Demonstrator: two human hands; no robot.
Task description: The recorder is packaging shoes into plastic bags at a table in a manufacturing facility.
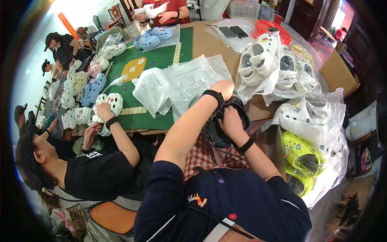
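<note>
Over the lap, both hands' fingers grip a black clog [219, 125]; left hand [224, 89] above, right hand [231, 121] below.

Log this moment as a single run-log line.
left hand: on black clog | right hand: gripping black clog | nearby: clear plastic bags, bagged white clogs | table

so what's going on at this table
The person holds a black clog over their lap with both hands: left hand on its top edge, right hand gripping its middle. Bagged white clogs and yellow-green clogs pile at the right. A co-worker's hand at left rests on a white clog on the green mat.
</note>
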